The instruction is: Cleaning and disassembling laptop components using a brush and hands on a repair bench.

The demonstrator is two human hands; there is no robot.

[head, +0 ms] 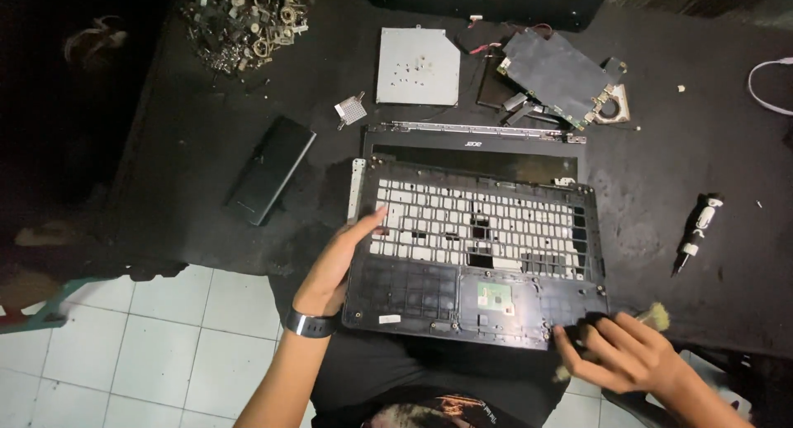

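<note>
Single head view — looks steeply down from above seated person, close over dark worktable [206, 188]; white tiled floor [124, 345] at 7 o'clock.

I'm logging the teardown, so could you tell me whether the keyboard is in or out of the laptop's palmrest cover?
Out: the palmrest cover shows empty key openings, light showing through.

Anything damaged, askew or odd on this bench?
The laptop palmrest cover, steadied by the left hand, is stripped: empty key grid. A circuit board lies askew behind; loose metal parts are heaped at the far-left corner.
</note>
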